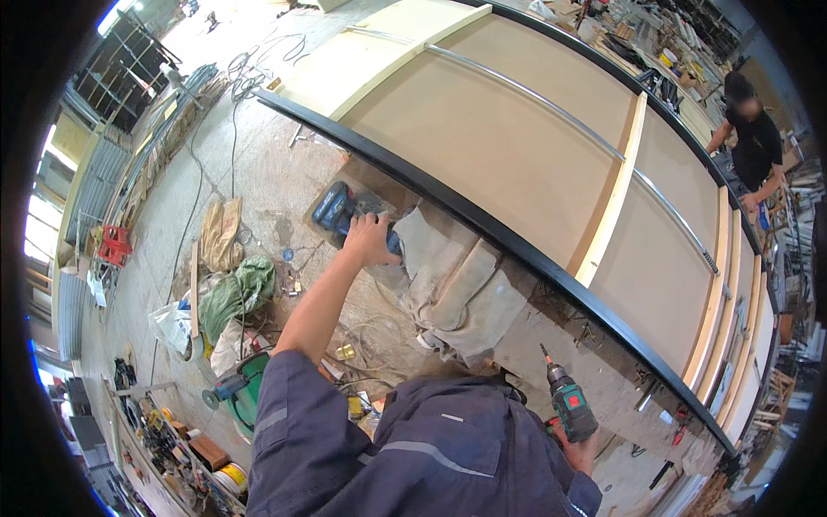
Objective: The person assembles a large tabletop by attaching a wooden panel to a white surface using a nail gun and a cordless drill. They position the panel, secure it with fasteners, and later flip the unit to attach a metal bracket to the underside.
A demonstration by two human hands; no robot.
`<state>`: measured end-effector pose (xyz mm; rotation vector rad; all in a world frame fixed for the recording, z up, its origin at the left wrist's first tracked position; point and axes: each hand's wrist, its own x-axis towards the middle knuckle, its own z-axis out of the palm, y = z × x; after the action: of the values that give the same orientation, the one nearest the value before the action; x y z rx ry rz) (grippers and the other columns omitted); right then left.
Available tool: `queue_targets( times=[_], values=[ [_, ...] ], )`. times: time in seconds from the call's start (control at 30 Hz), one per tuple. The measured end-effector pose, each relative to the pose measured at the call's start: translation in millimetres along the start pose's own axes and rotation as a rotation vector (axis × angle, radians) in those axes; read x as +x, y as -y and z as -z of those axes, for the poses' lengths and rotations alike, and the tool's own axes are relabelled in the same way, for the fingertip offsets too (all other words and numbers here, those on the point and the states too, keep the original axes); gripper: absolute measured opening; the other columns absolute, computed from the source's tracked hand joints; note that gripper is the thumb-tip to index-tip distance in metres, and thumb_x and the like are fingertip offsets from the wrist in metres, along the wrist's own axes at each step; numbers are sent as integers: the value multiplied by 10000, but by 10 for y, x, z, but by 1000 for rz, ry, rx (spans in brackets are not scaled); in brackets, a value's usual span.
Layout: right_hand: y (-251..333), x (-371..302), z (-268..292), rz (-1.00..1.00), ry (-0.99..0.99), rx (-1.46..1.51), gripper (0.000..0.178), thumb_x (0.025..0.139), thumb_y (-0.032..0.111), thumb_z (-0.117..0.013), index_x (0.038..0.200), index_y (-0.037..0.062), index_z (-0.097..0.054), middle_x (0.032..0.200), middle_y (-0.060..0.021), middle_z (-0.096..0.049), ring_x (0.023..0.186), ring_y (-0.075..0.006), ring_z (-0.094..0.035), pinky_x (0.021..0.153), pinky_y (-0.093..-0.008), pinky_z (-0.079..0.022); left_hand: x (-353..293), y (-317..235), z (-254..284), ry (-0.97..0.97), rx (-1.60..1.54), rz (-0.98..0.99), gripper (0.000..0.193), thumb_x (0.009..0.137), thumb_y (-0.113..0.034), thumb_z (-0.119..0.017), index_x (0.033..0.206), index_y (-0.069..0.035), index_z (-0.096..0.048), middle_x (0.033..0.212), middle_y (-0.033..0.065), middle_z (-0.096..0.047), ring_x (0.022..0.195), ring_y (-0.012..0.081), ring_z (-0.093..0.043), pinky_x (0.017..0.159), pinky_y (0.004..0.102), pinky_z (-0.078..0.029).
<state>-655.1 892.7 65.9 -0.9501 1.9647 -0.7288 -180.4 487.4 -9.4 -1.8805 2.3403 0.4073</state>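
My left hand (pixel 370 241) reaches out to a blue power tool (pixel 334 207) lying at the edge of the bench beneath the large framed panel. Its fingers are curled over the tool's body, and parts of the tool show on both sides of the hand. In my right hand (pixel 579 450), low and near my body, is a green and black cordless drill (pixel 570 405). A bit points up and away from its chuck. Beside the blue tool lies a crumpled beige cloth (pixel 465 289). The panel (pixel 517 112) has a black edge rail (pixel 482 233) running diagonally past both hands.
Wooden battens (pixel 616 194) and metal rods (pixel 534 93) cross the panel. Another person (pixel 754 142) stands at its far right side. On the left floor are a green cloth (pixel 237 297), a red crate (pixel 115 246), cables and a green machine (pixel 250 392).
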Motion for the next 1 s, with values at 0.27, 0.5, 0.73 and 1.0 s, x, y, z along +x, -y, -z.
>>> queue_targets(
  times=[0.27, 0.5, 0.73, 1.0],
  values=[
    [-59, -85, -175, 120, -190, 54, 482, 745, 98, -890, 1132, 3, -618, 990, -106, -718, 907, -216, -686, 829, -379, -544, -1481, 111, 327, -40, -657, 167, 1018, 682, -461, -874, 1447, 37, -423, 1239, 238, -596, 1122, 328, -616, 985, 410, -489],
    [3, 182, -127, 179, -129, -127, 402, 743, 104, -876, 1085, 6, -691, 968, -95, -726, 877, -213, -680, 817, -379, -538, -2386, -165, 258, -148, -1616, 266, 780, 779, -272, -853, 1387, -7, -445, 1130, 69, -586, 1013, 151, -579, 916, 326, -497],
    [406, 481, -101, 162, 242, -89, 729, 675, 15, -844, 1359, 39, -594, 1253, -99, -673, 1213, -220, -599, 1029, -352, -460, -2426, -600, 70, -233, -1229, 171, 978, 704, -252, -908, 1460, 56, -369, 1277, 148, -566, 1170, 235, -562, 1042, 369, -444],
    [554, 662, -306, 428, 317, -356, 615, 740, -32, -702, 1341, 13, -577, 1384, -207, -557, 1281, -395, -549, 1065, -413, -458, -2340, -1148, 481, 75, -1466, 198, 761, 743, -218, -851, 1353, -1, -452, 1033, 47, -597, 909, 138, -601, 824, 305, -526]
  ],
)
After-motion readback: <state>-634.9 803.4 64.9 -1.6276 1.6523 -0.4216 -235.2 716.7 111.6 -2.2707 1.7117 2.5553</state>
